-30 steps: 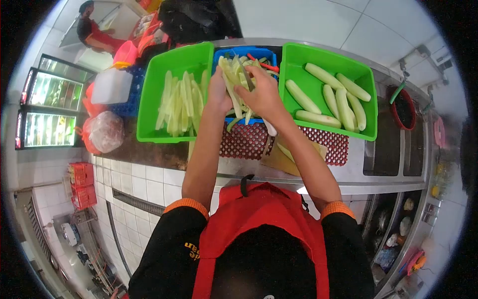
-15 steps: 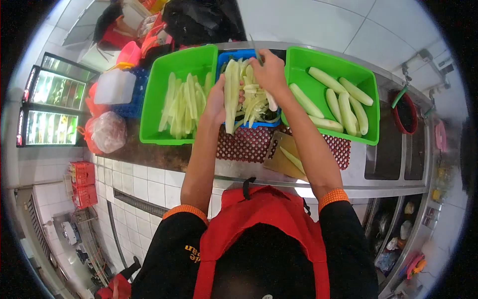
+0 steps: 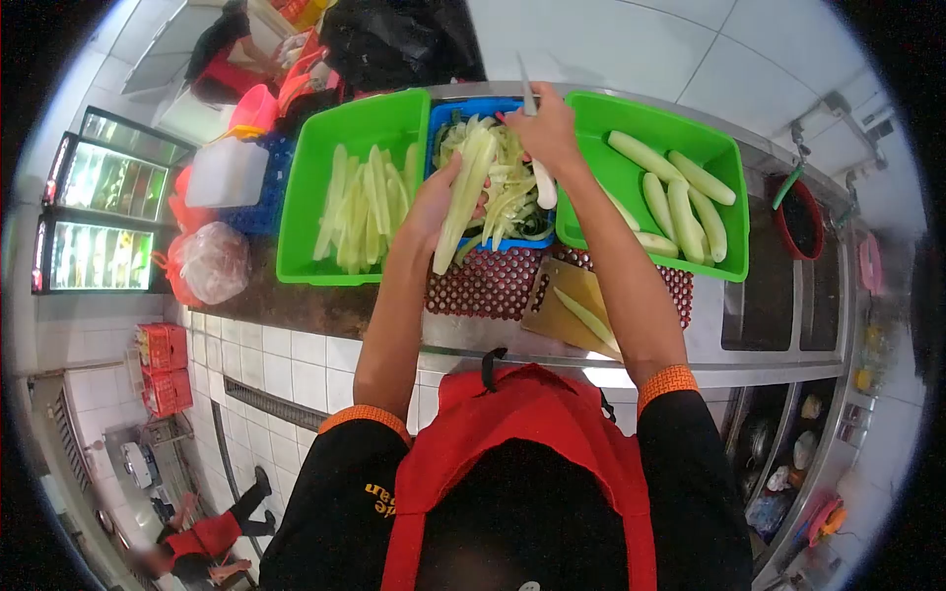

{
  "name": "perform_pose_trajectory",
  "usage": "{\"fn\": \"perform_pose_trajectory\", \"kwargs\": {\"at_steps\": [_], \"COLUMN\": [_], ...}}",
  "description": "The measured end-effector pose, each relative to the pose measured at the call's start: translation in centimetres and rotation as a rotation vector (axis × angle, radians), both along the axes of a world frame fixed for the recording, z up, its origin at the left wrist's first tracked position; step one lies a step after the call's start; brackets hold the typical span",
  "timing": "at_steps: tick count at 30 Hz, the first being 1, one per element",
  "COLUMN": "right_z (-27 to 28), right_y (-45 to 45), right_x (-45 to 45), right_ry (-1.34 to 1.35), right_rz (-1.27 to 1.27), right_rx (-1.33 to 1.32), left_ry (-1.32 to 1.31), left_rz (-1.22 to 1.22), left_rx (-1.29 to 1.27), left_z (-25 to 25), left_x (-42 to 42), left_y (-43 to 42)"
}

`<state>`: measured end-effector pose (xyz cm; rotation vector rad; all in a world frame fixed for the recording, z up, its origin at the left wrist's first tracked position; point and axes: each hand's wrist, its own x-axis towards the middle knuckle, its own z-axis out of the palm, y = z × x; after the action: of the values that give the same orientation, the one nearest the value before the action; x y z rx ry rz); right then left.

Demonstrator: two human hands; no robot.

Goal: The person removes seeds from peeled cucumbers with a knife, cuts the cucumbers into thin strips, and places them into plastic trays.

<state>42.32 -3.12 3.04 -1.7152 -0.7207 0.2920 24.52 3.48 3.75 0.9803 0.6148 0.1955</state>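
My left hand (image 3: 431, 209) is wrapped round a long pale green cucumber piece (image 3: 461, 212), tilted with its lower end toward me. In my right hand (image 3: 550, 130) is a knife (image 3: 526, 87); its blade points up and away, and its white handle end shows below the hand. Both hands are over a blue basket (image 3: 493, 102) heaped with pale cucumber scraps (image 3: 510, 202). A green tub (image 3: 296, 197) on the left has several cut cucumber lengths (image 3: 379, 212) in it. The right green tub (image 3: 591, 118) contains several peeled cucumbers (image 3: 685, 222).
A cutting board (image 3: 540, 313) with a cucumber strip (image 3: 586, 317) lies on a red perforated mat (image 3: 478, 286). At right are a red bucket (image 3: 800, 231) and a sink (image 3: 759, 315). Plastic bags (image 3: 219, 261) sit at left. Other people are at upper left and lower left.
The cucumber piece has tilted, its lower end swinging left. My right hand and the knife have moved slightly up and right, away from it. More of the person at lower left shows.
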Motion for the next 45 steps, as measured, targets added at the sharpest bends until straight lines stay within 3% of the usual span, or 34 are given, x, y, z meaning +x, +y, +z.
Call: {"fn": "perform_pose_trajectory", "kwargs": {"at_steps": [2, 7, 9, 11, 13, 15, 17, 19, 21, 22, 23, 24, 26, 28, 31, 38, 40, 41, 43, 45], "right_z": [-0.5, 1.5, 0.2, -0.4, 0.3, 0.9, 1.3, 1.9, 2.9, 3.6, 4.3, 5.0, 5.4, 6.1, 6.1, 4.1, 3.8, 3.7, 4.0, 4.3], "right_y": [-0.2, -1.6, -1.2, -0.9, -1.8, -2.4, -4.2, -5.6, -7.8, -9.0, -10.3, -11.6, -13.8, -16.4, -20.7, -29.0, -30.2, -30.7, -31.6, -32.5], "right_x": [0.4, -0.8, -0.4, -0.2, -0.3, -0.5, -0.3, -0.5, -0.9, -1.2, -1.0, -1.0, -1.3, -1.5, -1.2, -3.4, -4.3, -4.8, -5.6, -6.3], "right_ry": [-0.096, 0.087, 0.042, 0.005, 0.16, 0.214, 0.285, 0.38, 0.445, 0.43, 0.433, 0.46, 0.497, 0.488, 0.487, 0.663, 0.683, 0.685, 0.728, 0.727], "right_rz": [-0.074, 0.145, 0.126, 0.124, 0.197, 0.242, 0.237, 0.313, 0.286, 0.267, 0.239, 0.212, 0.174, 0.137, 0.087, -0.212, -0.307, -0.357, -0.404, -0.428], "right_rx": [-0.051, -0.266, -0.261, -0.25, -0.234, -0.232, -0.255, -0.182, -0.127, -0.099, -0.114, -0.122, -0.104, -0.09, -0.077, 0.028, 0.009, -0.02, 0.014, 0.049], "left_ry": [0.046, 0.09, 0.154, 0.019, 0.064, 0.395, 0.692, 0.413, 0.313, 0.132, -0.082, -0.015, -0.335, -0.22, -0.138, -0.212, -0.02, 0.001, -0.197, -0.216], "left_rz": [0.016, 0.053, 0.09, 0.155, 0.224, 0.241, 0.259, 0.364, -0.05, -0.153, -0.383, -0.634, -0.748, -0.88, -1.071, -1.0, -1.122, -1.112, -0.91, -0.867], "left_rx": [0.006, -0.074, -0.035, 0.02, 0.133, 0.964, 1.548, 1.469, 0.969, 0.859, 1.135, 0.806, 1.305, 1.596, 1.767, 1.769, 1.52, 1.532, 1.147, 1.14], "left_z": [-0.5, -1.4, -1.6, -2.5, -3.2, -3.7, -3.9, -2.9, 1.9, -0.5, -0.9, -1.4, -6.5, -9.7, -13.7, -16.3, -15.4, -14.8, -13.1, -10.1], "left_x": [-0.2, -0.4, -0.6, -1.7, -3.6, -5.7, -6.7, -6.1, -4.0, -3.2, -2.5, -1.7, -0.3, 0.8, 2.2, 1.0, 0.9, 0.6, 0.0, -0.4], "left_y": [0.3, 0.6, 1.2, 2.5, 4.9, 8.0, 10.2, 9.0, 1.7, -1.4, -5.0, -8.6, -14.3, -17.9, -18.7, -19.0, -18.9, -18.4, -17.0, -14.4]}}
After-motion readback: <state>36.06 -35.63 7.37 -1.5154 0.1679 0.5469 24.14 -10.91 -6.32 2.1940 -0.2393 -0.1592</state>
